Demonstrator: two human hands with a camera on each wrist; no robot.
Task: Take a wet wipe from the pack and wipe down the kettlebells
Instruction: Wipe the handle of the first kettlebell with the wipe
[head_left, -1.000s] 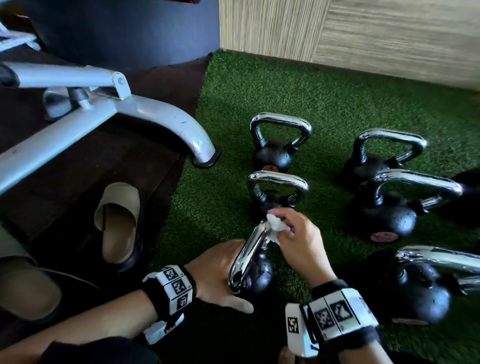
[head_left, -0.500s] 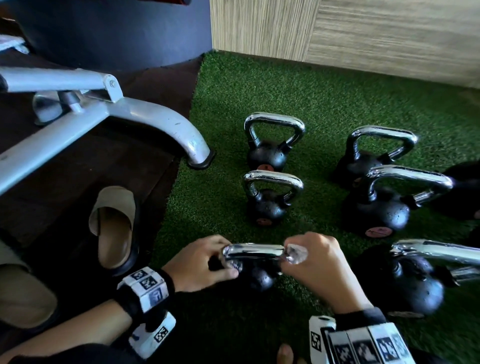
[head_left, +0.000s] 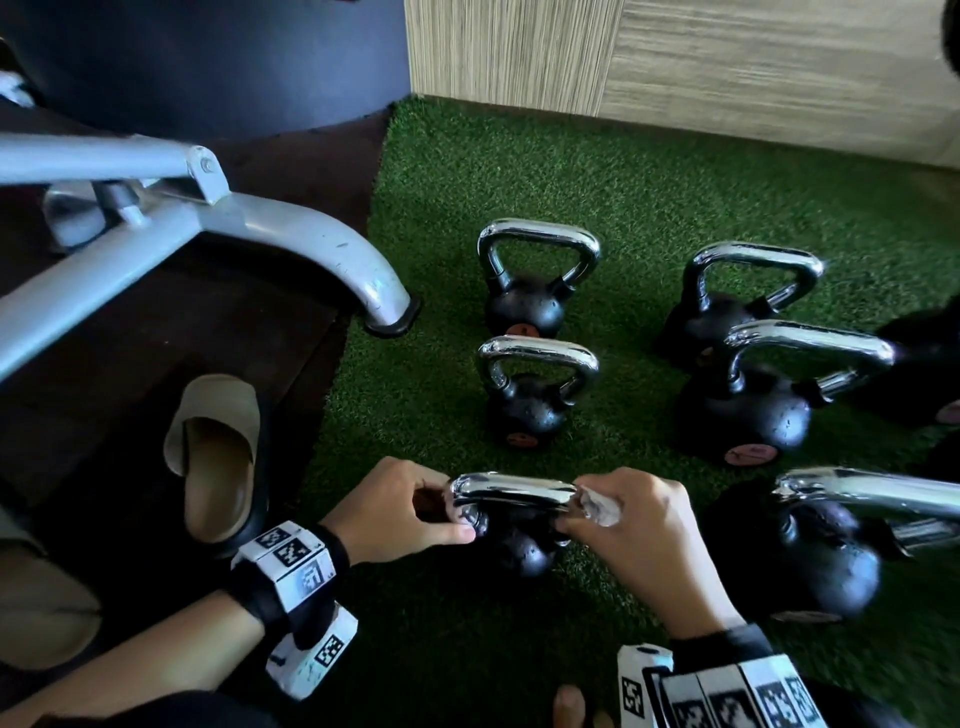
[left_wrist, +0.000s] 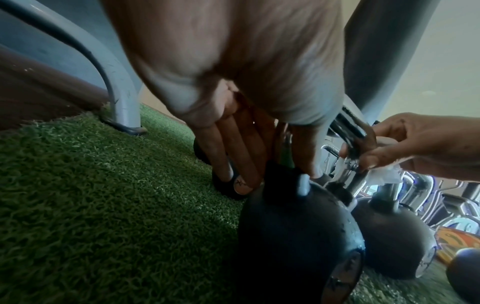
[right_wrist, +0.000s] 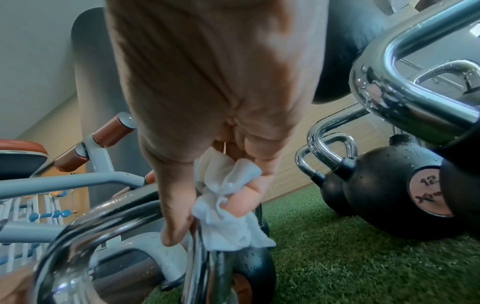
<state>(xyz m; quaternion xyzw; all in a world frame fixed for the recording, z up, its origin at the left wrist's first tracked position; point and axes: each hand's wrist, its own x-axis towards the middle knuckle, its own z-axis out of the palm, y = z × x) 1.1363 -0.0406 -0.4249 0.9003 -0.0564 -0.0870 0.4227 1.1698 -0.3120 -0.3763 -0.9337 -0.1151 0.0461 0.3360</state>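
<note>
Two hands work on the nearest small kettlebell (head_left: 519, 545), a matte black pebbled ball under a curved, mirror-bright chrome handle, standing at about 6 o'clock on the green tufted artificial turf (head_left: 597, 171). The left hand (head_left: 395, 512) curls around the handle's left corner, thumb underneath and fingers (left_wrist: 233, 144) reaching down beside the ball. The right hand (head_left: 639, 525) pinches a crumpled white wet wipe (head_left: 597, 506) against the handle's right corner; the right wrist view shows the soft, wrinkled wipe (right_wrist: 228, 207) bunched between thumb and fingertips and pressed to the chrome bar. Water beads speckle the black ball and the metal.

Directly beyond, toward 12 o'clock, stand two more small black kettlebells (head_left: 527, 410) in a line, each with a rounded trapezoid chrome handle and a coppery round label low on its face. At 2 to 3 o'clock sit larger black kettlebells (head_left: 753, 410), touching or nearly so; one label reads 12 in the right wrist view. Another large one (head_left: 821, 556) lies at 4 o'clock, just beside the right hand.

At 10 o'clock a curved grey painted steel bench leg (head_left: 332, 254) ends in a black foot at the turf's edge. A beige rubbery slide sandal (head_left: 218, 447) rests on the dark floor at 8 o'clock.
</note>
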